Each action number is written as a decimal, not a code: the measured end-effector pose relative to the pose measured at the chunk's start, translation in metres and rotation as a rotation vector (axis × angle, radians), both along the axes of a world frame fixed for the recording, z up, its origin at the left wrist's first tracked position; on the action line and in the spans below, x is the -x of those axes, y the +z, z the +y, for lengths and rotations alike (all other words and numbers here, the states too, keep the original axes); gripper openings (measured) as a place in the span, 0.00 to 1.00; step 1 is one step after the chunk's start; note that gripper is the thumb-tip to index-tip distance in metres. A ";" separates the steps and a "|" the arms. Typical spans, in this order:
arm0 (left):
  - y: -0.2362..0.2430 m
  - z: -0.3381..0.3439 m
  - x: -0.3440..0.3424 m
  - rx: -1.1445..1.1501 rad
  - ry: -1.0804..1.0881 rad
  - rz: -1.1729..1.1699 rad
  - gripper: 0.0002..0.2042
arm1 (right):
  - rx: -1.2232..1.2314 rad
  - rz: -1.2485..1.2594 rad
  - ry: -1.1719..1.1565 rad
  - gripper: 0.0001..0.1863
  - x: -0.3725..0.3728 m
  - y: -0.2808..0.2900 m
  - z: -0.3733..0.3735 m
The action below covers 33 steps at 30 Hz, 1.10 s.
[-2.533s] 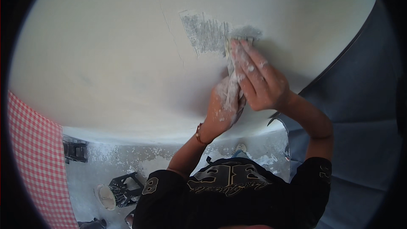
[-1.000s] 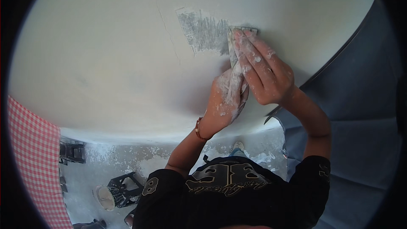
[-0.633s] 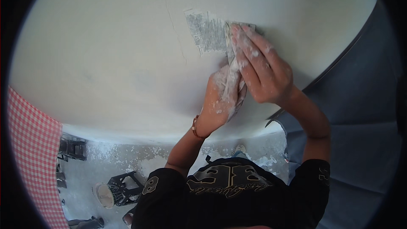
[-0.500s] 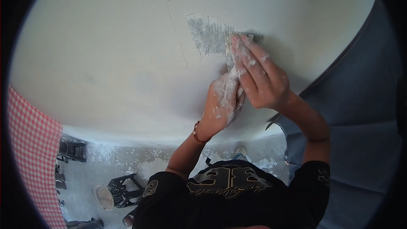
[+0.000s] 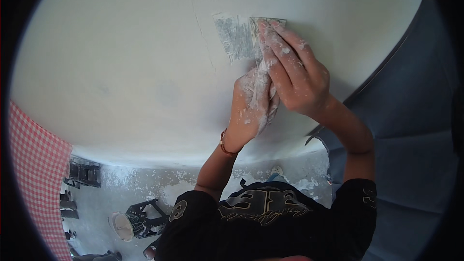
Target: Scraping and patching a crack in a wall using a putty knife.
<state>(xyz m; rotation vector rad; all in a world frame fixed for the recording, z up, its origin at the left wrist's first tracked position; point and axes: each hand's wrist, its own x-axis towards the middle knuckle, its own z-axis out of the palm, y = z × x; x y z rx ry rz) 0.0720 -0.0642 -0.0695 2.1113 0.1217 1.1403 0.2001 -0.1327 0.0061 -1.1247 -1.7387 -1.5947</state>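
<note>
A putty knife (image 5: 255, 29) lies with its whitish, smeared blade against the pale wall (image 5: 135, 58). My left hand (image 5: 249, 104), caked with white plaster, is closed around its handle, which is mostly hidden. Close together, the fingers of my right hand (image 5: 302, 79) press on the blade; the right thumb is out of sight. Just left of the blade is a rough grey scraped patch (image 5: 234, 36) with ragged edges. A thin crack (image 5: 199, 24) runs down the wall farther left.
Dark blue-grey sheeting (image 5: 411, 164) hangs at the right. A pink checked cloth (image 5: 38, 150) hangs at the left. Below, white flecks cover the floor (image 5: 179, 191), where a black stool (image 5: 147, 218), a whitish round container (image 5: 122, 227) and another dark stool (image 5: 84, 174) stand.
Both hands have slid the putty knife up the wall, so its top edge now sits about level with the top of the grey patch. The hold looks the same.
</note>
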 end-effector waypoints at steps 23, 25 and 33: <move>-0.024 -0.015 -0.003 -0.193 0.100 -0.093 0.23 | -0.039 -0.028 0.045 0.04 -0.007 -0.055 -0.011; -0.028 -0.020 -0.008 -0.208 0.106 -0.108 0.23 | -0.063 -0.027 0.051 0.04 -0.009 -0.054 -0.017; -0.028 -0.011 -0.005 -0.118 0.101 0.046 0.20 | -0.025 -0.006 0.045 0.11 -0.009 -0.058 -0.015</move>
